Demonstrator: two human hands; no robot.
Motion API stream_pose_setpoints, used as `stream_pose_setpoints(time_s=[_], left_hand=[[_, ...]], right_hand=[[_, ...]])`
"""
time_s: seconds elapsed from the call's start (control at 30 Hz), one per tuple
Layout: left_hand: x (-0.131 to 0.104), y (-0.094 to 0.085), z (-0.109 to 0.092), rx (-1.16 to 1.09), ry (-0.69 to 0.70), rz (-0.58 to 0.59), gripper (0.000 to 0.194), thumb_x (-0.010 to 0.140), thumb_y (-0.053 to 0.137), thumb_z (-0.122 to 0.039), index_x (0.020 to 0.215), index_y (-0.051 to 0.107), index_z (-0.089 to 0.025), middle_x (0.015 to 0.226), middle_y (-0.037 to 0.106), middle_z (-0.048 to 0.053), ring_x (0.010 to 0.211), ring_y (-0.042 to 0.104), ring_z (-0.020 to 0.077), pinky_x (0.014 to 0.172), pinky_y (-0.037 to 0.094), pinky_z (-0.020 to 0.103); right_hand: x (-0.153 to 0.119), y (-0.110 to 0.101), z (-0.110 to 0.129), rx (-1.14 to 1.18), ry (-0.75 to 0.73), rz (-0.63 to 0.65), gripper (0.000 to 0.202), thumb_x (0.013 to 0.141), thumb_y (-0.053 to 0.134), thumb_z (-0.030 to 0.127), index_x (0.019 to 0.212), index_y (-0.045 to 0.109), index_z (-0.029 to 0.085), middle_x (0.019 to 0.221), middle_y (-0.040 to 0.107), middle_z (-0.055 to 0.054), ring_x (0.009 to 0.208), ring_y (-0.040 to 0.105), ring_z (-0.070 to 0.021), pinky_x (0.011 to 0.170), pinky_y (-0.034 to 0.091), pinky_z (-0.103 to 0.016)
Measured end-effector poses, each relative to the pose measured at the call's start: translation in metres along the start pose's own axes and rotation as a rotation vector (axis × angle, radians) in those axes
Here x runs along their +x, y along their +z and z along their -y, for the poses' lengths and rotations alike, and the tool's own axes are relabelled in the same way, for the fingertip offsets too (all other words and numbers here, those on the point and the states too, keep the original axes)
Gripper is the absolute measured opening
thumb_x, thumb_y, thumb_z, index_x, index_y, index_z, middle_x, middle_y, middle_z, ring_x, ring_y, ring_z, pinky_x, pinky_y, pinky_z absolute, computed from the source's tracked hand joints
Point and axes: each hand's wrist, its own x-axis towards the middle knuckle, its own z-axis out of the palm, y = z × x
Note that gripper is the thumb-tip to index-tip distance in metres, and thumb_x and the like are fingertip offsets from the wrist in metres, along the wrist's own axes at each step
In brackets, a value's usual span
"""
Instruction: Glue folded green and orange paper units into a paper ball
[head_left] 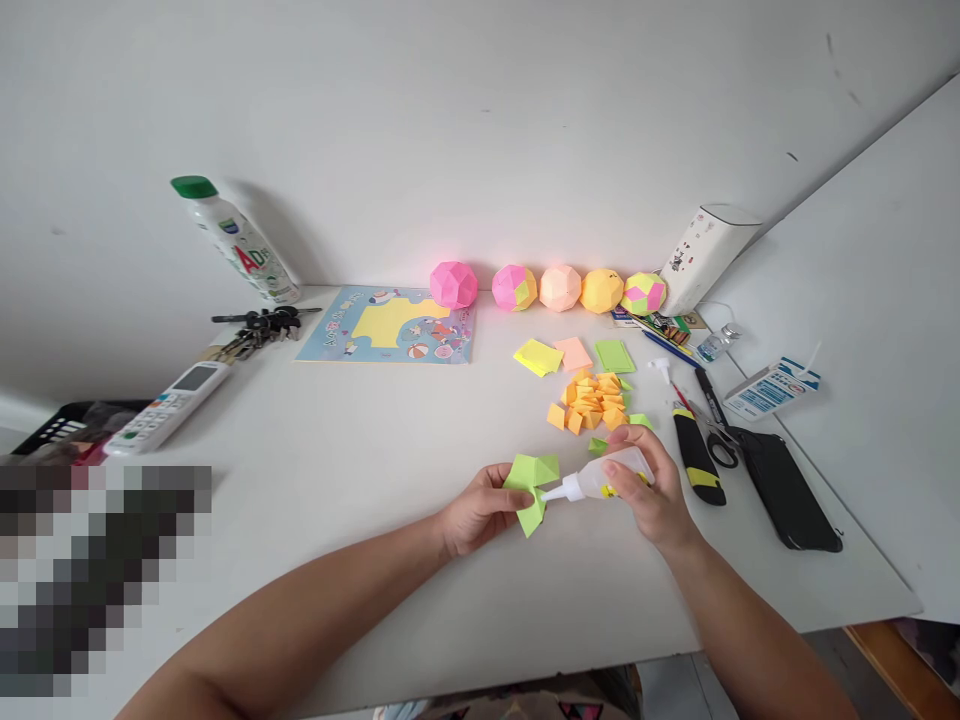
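Between the thumb and fingers of my left hand (484, 508) is a green folded paper piece (531, 478) with several pointed flaps. My right hand (651, 485) grips a translucent white glue bottle (611, 475), tipped sideways. Its narrow nozzle points left and meets the green paper near the middle, by my left thumb. Just beyond my right hand lies a heap of small orange folded paper pieces (589, 402). A few green folded pieces (598, 446) lie beside the heap, partly hidden by the hand.
Yellow (538, 357), peach (573, 353) and green paper stacks (615, 356) lie behind the heap. Several paper balls (560, 288) line the wall. A utility knife (699, 455), scissors (721, 447) and a black phone-like case (787, 490) are at right. A remote (169, 408) and bottle (244, 245) stand left.
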Motion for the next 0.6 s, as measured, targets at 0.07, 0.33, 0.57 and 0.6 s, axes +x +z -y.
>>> stream_pose_setpoints(time_s=[0.07, 0.33, 0.57, 0.6], left_hand=[[0.0, 0.001, -0.001, 0.008, -0.006, 0.0, 0.018, 0.061, 0.073, -0.017, 0.077, 0.068, -0.012, 0.063, 0.064, 0.004, 0.059, 0.057, 0.0146, 0.059, 0.042, 0.027], [-0.001, 0.001, -0.003, 0.029, -0.02, 0.0, 0.017, 0.06, 0.073, -0.017, 0.076, 0.068, -0.012, 0.063, 0.064, 0.004, 0.06, 0.057, 0.0152, 0.059, 0.043, 0.027], [0.0, 0.0, -0.002, 0.033, -0.018, 0.012, 0.02, 0.061, 0.072, -0.019, 0.079, 0.069, -0.012, 0.065, 0.065, 0.005, 0.06, 0.058, 0.0154, 0.059, 0.042, 0.027], [0.0, 0.0, -0.002, 0.033, -0.018, 0.011, 0.02, 0.061, 0.073, -0.019, 0.079, 0.069, -0.012, 0.065, 0.066, 0.005, 0.06, 0.058, 0.0156, 0.059, 0.042, 0.027]], right_hand=[[0.001, 0.0, 0.001, -0.004, 0.022, 0.001, 0.022, 0.076, 0.062, 0.036, 0.091, 0.051, 0.024, 0.073, 0.047, 0.003, 0.057, 0.042, -0.011, 0.051, 0.038, -0.022], [0.006, -0.001, -0.003, 0.034, 0.184, 0.017, 0.024, 0.075, 0.063, 0.041, 0.089, 0.054, 0.023, 0.075, 0.046, 0.002, 0.057, 0.042, -0.0106, 0.045, 0.033, -0.02], [0.011, 0.0, -0.004, 0.189, 0.312, 0.069, 0.022, 0.074, 0.065, 0.04, 0.081, 0.055, 0.021, 0.056, 0.037, 0.007, 0.044, 0.028, -0.0059, 0.042, 0.023, -0.02], [0.011, 0.001, -0.004, 0.194, 0.318, 0.069, 0.023, 0.074, 0.065, 0.04, 0.08, 0.055, 0.021, 0.056, 0.038, 0.007, 0.044, 0.028, -0.0059, 0.042, 0.023, -0.02]])
